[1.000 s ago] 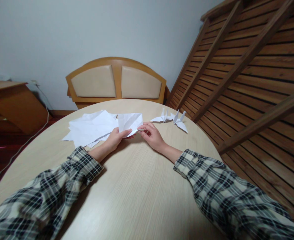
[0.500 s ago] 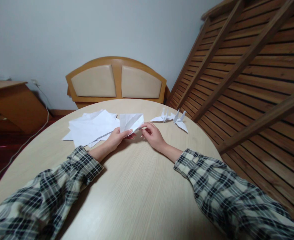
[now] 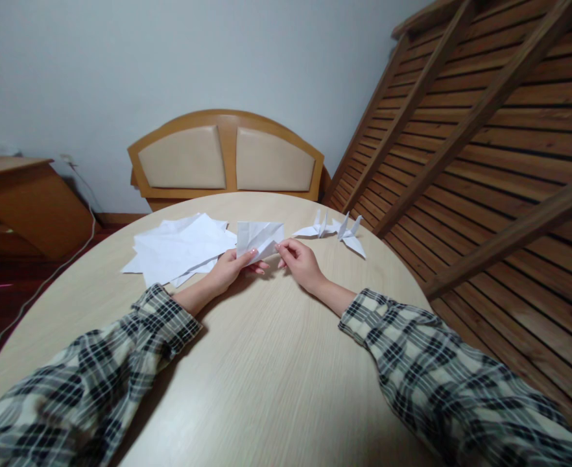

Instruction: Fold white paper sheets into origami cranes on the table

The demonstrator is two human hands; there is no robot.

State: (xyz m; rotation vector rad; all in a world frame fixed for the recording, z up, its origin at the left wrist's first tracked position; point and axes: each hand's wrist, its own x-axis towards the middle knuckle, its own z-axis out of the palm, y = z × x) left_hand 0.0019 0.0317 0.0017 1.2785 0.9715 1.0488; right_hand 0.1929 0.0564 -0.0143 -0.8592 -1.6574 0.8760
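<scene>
A folded piece of white paper [image 3: 257, 235] is held up just above the table, its creases showing. My left hand [image 3: 230, 268] grips its lower left part, thumb in front and fingers behind. At the lower right corner, the thumb and forefinger of my right hand [image 3: 303, 264] pinch the paper's edge. Left of the paper lies a loose stack of white paper sheets [image 3: 179, 250]. To the right stand two folded paper cranes, one [image 3: 319, 228] partly behind the other [image 3: 349, 235].
The round wooden table [image 3: 266, 363] carries everything. Behind it is a headboard [image 3: 230, 155] with beige panels. A slatted wooden frame [image 3: 485, 143] leans close along the right side. On the left are a wooden desk [image 3: 18, 201] and a white cable [image 3: 52, 279].
The folded paper has shifted slightly to the right and its front flap has opened out a little. My right fingertips have moved slightly down along its right edge.
</scene>
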